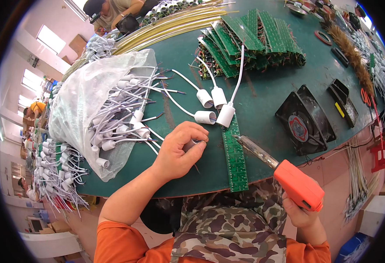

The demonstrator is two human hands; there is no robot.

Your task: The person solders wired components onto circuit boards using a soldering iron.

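A green table (267, 92) carries a clear bag (87, 101) of white wired sockets at the left, a stack of green circuit boards (249, 39) at the far side, and a black fan (305, 120) to the right. A long circuit strip (235, 158) lies at the near edge, with four loose sockets (214, 107) just beyond it. The right hand (304, 215) grips an orange soldering gun (291, 177), its tip at the strip's top. The left hand (179, 151) pinches something small, probably a socket (190, 143), just beside the strip.
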